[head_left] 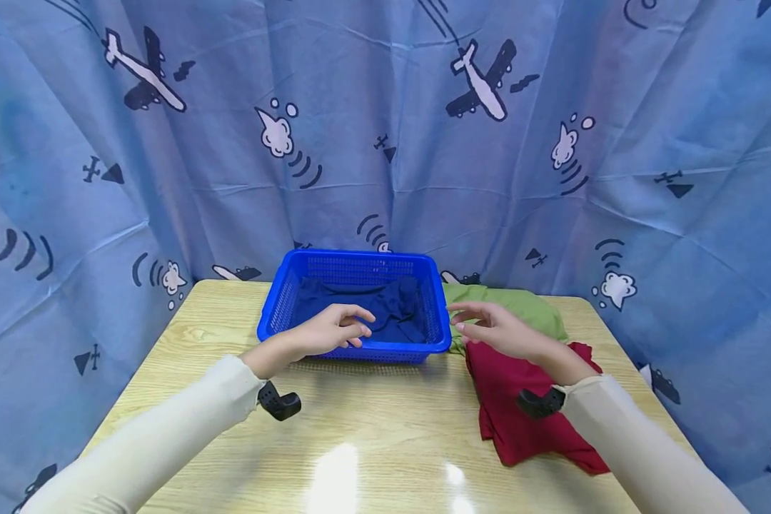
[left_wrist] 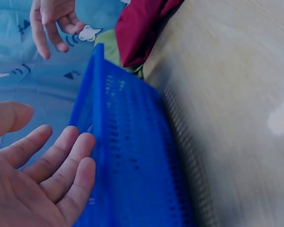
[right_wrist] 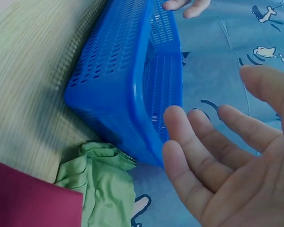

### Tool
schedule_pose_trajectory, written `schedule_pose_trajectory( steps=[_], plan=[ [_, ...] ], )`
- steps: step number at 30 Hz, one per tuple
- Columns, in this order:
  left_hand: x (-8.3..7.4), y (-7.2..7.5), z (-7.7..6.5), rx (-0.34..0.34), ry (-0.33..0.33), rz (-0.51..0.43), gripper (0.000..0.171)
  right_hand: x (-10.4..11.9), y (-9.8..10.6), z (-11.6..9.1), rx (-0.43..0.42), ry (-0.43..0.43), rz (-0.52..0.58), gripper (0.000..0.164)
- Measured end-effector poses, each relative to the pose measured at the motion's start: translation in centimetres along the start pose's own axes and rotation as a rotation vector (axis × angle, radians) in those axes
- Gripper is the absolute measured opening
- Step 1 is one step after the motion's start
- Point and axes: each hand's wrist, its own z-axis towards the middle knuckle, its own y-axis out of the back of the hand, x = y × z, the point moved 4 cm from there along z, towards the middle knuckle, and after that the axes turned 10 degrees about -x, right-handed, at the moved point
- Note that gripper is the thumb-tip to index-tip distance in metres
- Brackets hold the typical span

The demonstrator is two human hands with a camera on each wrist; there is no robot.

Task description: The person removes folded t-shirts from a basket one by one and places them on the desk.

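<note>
A blue plastic basket [head_left: 353,352] with perforated walls stands at the back of the table, and dark blue cloth [head_left: 395,303] lies inside it. My left hand [head_left: 330,332] hovers over the basket's front rim, fingers loosely bent and holding nothing. By the basket's right end is my right hand [head_left: 497,330], also holding nothing, above the green cloth [head_left: 527,307] and the red cloth [head_left: 527,407]. The right wrist view shows its relaxed fingers [right_wrist: 213,161] near the basket wall [right_wrist: 109,94]. In the left wrist view, the left fingers [left_wrist: 75,165] are beside the rim.
The wooden table [head_left: 283,457] carries the basket and the cloths. A blue curtain [head_left: 385,128] printed with planes hangs right behind and along both sides. The red cloth lies partly over the green one at the right.
</note>
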Motion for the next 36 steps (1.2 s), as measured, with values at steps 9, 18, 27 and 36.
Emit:
schedule_pose_trajectory(
  steps=[9, 18, 27, 36],
  plan=[
    [-0.4, 3.0, 0.7, -0.045, 0.012, 0.059, 0.039, 1.2, 0.1, 2.2, -0.001, -0.04, -0.007, 0.053],
    [0.8, 5.2, 1.1, -0.074, 0.064, 0.116, 0.04, 1.7, -0.8, 4.0, 0.012, -0.102, -0.002, 0.059],
    [2.1, 6.8, 1.3, -0.016, 0.162, 0.144, 0.045, 1.8, -1.9, 5.9, 0.048, -0.152, -0.012, 0.061],
    [3.5, 7.7, 2.3, -0.01, 0.253, 0.181, 0.049, 1.3, -3.8, 8.0, 0.1, -0.295, 0.043, 0.066]
  ],
)
